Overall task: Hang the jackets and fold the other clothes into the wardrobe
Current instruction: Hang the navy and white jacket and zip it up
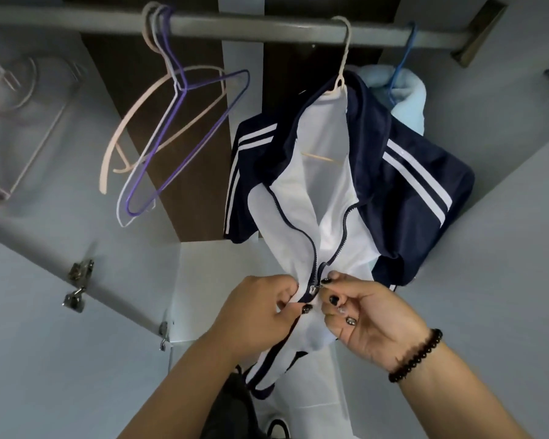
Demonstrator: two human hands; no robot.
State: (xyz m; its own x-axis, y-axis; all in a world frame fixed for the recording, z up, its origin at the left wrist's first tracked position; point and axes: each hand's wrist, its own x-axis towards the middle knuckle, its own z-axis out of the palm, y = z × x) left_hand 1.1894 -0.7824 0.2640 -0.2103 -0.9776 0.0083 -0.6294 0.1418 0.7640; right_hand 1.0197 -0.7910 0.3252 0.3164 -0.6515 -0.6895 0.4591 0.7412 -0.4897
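A navy and white track jacket [406, 160] with white shoulder stripes hangs on a cream hanger [343, 68] from the grey wardrobe rail [251, 25]. Its zip is open from the collar down to the slider [315, 288]. My left hand [260, 312] pinches the left front edge of the jacket beside the zip. My right hand [358, 312], with a dark bead bracelet at the wrist, pinches the zip slider and the right front edge. A light blue garment [409, 90] hangs behind the jacket on a blue hanger [401, 64].
Empty hangers, one pink [121, 147] and one purple [184, 137], hang on the rail's left part. Grey wardrobe doors with metal hinges [78, 285] stand open on both sides. A dark cloth [229, 403] lies low between my forearms.
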